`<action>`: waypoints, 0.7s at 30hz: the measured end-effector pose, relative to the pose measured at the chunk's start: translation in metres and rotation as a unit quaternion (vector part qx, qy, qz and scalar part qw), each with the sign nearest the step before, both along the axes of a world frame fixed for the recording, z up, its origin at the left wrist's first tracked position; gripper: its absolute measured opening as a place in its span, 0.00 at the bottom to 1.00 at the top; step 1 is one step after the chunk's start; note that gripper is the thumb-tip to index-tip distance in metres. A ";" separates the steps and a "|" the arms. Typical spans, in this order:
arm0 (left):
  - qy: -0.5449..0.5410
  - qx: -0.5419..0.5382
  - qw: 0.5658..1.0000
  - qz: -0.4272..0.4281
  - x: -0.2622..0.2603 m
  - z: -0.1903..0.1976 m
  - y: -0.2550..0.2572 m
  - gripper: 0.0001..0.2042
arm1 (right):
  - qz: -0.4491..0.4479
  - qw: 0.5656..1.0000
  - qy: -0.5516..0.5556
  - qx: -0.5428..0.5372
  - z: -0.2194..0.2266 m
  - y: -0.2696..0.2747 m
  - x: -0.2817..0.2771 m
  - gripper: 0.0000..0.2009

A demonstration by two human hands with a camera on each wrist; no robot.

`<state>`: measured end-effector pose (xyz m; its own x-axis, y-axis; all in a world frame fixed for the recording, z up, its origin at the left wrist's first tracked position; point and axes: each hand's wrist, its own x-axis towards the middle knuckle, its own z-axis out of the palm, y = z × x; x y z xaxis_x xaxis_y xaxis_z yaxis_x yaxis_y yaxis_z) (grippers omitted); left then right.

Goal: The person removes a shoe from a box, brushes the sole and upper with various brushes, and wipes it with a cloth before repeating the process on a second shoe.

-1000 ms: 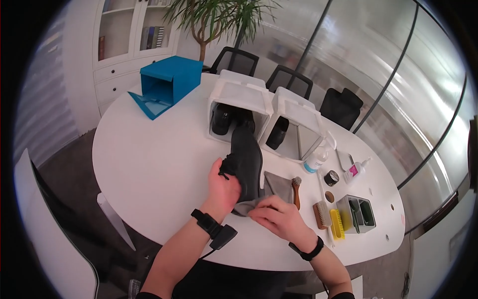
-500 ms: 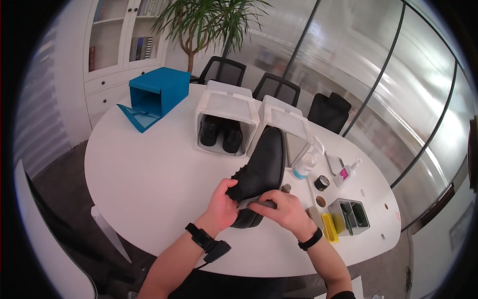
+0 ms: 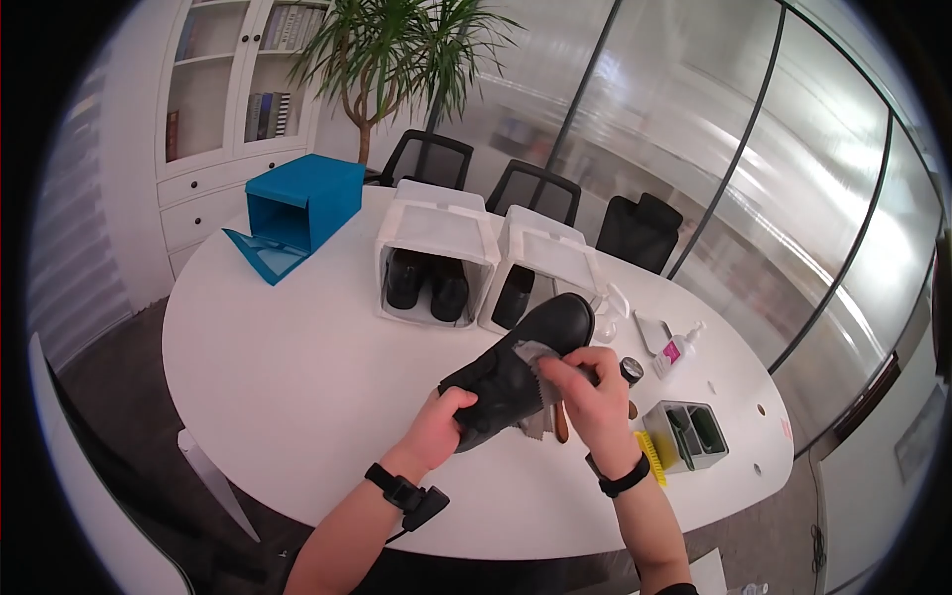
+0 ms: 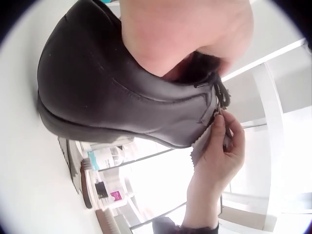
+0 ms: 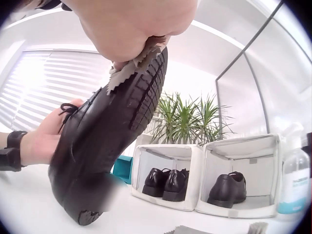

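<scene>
My left hand [image 3: 431, 431] holds a black lace-up shoe [image 3: 486, 397] above the table, toe pointing away and to the right. In the left wrist view its fingers reach into the shoe's opening, beside the laces [image 4: 223, 92]. My right hand [image 3: 595, 402] pinches a grey cloth [image 3: 534, 359] with zigzag edges against the front of the shoe. The right wrist view shows that cloth [image 5: 127, 73] on the upper near the toe, right by the treaded sole [image 5: 148, 95]. A second grey cloth [image 5: 190, 230] lies on the table below.
Two white boxes [image 3: 436, 233] hold black shoes [image 3: 449, 291] behind my hands. A blue box [image 3: 332, 193] stands open at the left. On the right are a spray bottle [image 3: 613, 319], a pump bottle [image 3: 677, 354], a black jar [image 3: 632, 371], a yellow brush [image 3: 652, 458] and a grey caddy [image 3: 666, 451].
The shoe has tilted so that its toe points more to the right. My right hand has moved the cloth from near the heel up towards the toe. The head view has shifted.
</scene>
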<state>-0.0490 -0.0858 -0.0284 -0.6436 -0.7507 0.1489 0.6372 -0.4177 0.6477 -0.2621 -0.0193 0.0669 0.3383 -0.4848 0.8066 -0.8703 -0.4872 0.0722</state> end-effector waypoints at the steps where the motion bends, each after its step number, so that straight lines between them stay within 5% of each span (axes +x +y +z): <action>1: -0.008 0.000 1.000 0.025 -0.002 0.006 0.005 0.26 | -0.002 1.000 -0.001 -0.001 0.001 -0.001 0.001 0.17; 6: -0.062 -0.071 0.991 0.096 -0.001 0.003 0.004 0.26 | -0.020 0.994 -0.098 -0.040 -0.004 -0.010 -0.002 0.15; 8: -0.141 -0.229 0.948 0.173 0.002 0.002 0.006 0.25 | -0.040 0.990 -0.128 -0.053 0.006 -0.013 -0.003 0.13; 15: -0.156 -0.228 0.950 0.147 -0.004 -0.002 0.008 0.24 | -0.085 0.978 -0.166 -0.092 -0.015 -0.017 0.018 0.11; 21: -0.166 -0.218 0.950 0.152 -0.008 -0.010 0.008 0.20 | -0.016 0.980 -0.171 0.100 -0.031 -0.009 0.044 0.09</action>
<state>-0.0569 -0.0778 -0.0386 -0.4720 -0.8236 0.3146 0.4160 0.1065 0.9031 -0.2181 -0.0280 0.0363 0.0471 -0.6509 0.7577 -0.8418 -0.4343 -0.3207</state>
